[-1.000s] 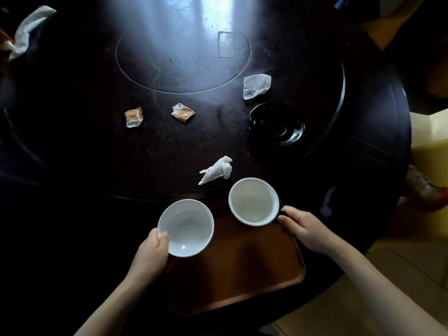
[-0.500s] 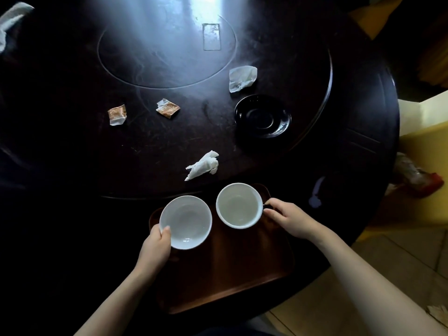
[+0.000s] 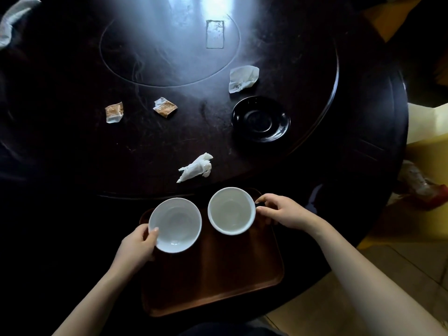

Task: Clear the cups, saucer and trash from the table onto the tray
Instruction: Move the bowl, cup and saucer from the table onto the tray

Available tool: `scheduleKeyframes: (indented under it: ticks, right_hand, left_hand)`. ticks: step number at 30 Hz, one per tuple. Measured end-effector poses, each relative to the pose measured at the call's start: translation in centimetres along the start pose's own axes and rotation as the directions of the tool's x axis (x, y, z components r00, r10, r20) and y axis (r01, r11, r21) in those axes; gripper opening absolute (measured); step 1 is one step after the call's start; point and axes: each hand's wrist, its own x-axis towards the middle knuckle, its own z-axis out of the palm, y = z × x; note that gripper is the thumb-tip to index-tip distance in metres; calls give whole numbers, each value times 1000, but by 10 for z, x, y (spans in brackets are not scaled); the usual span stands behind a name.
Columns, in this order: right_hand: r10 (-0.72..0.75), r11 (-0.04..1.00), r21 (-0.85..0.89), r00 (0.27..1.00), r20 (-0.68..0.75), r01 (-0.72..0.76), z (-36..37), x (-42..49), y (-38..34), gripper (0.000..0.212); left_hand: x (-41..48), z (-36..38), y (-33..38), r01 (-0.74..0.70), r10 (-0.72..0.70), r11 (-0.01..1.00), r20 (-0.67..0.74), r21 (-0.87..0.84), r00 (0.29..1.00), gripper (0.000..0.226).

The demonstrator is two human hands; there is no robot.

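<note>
Two white cups sit side by side at the far end of the brown tray [image 3: 218, 282]. My left hand [image 3: 135, 248] grips the rim of the left cup [image 3: 175, 225]. My right hand [image 3: 283, 210] pinches the dark handle of the right cup [image 3: 231, 210]. A black saucer [image 3: 261, 119] lies on the dark round table [image 3: 72, 154], right of centre. A crumpled white napkin [image 3: 196, 167] lies just beyond the cups. Another crumpled napkin [image 3: 243, 78] rests behind the saucer. Two torn brown sachets [image 3: 114, 112] [image 3: 165, 107] lie further left.
A pale cloth [image 3: 12, 25] hangs at the table's far left edge. Glare lights the table's inset centre disc [image 3: 169, 44]. To the right, off the table, are yellow furniture [image 3: 429, 146] and a red-and-white object [image 3: 421, 185] on the floor.
Both cups have shifted further onto the tray, closer together, with each hand still holding its cup. The view has moved slightly.
</note>
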Motion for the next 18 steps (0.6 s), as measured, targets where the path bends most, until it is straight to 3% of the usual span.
scheduleKeyframes:
  ticks: [3, 6, 9, 12, 18]
  right_hand:
    - [32, 998, 50, 997, 68, -36, -5, 3, -2, 16]
    - [102, 979, 166, 991, 88, -116, -19, 7, -10, 21]
    - [201, 936, 328, 959, -202, -127, -45, 25, -19, 28]
    - [290, 880, 472, 838, -463, -44, -74, 48, -31, 33]
    - [396, 834, 542, 797, -457, -104, -100, 89, -53, 48]
  left_hand:
    - [3, -10, 1, -26, 31, 992, -40, 121, 999, 16]
    - [7, -13, 3, -9, 17, 992, -62, 129, 998, 24]
    - [8, -10, 2, 6, 2, 994, -74, 107, 997, 24]
    - [8, -5, -1, 11, -5, 998, -78, 68, 997, 21]
    - [3, 2, -2, 2, -1, 1000, -115, 8, 993, 12]
